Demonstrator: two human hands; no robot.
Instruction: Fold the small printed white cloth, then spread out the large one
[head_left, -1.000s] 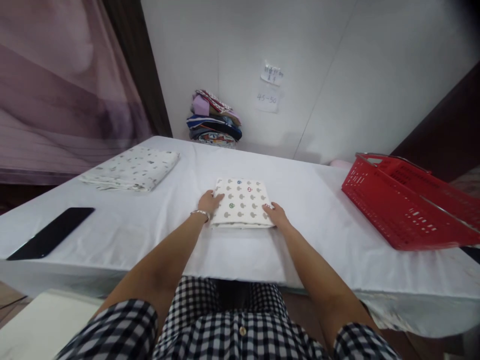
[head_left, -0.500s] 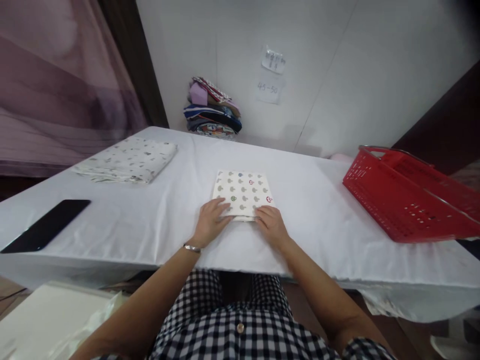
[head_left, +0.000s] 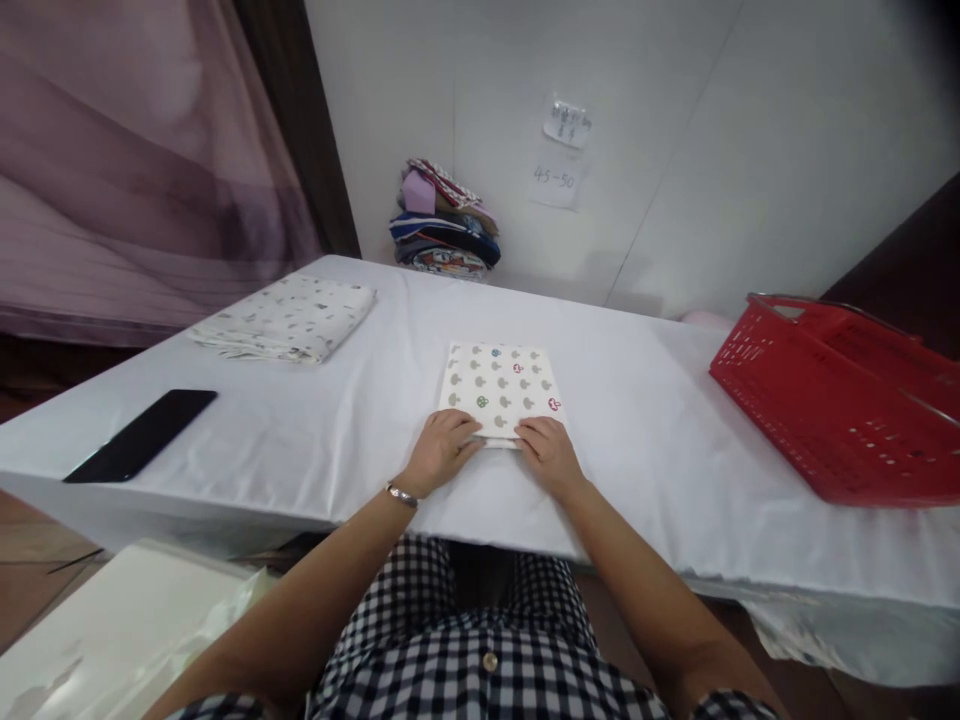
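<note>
A folded white cloth (head_left: 501,390) printed with grey, red and green mushroom-like motifs lies flat on the white-covered table in front of me. My left hand (head_left: 444,450), with a silver bracelet at the wrist, grips the left part of its near edge. At the right part of that same edge, my right hand (head_left: 549,452) grips the cloth too. On both hands the fingers rest on top and the thumbs are at the edge; the undersides are hidden. The cloth's layers show between the hands.
A larger folded patterned cloth (head_left: 300,315) lies at the left, behind a black phone (head_left: 142,435). A red plastic basket (head_left: 832,400) stands at the right. Folded fabrics (head_left: 446,225) are stacked against the wall. The table's near edge (head_left: 487,540) runs before my lap.
The view has turned slightly left, so everything sits farther right in the picture. My left hand has slid a little inward along the cloth's near edge; the right hand stays at its part.
</note>
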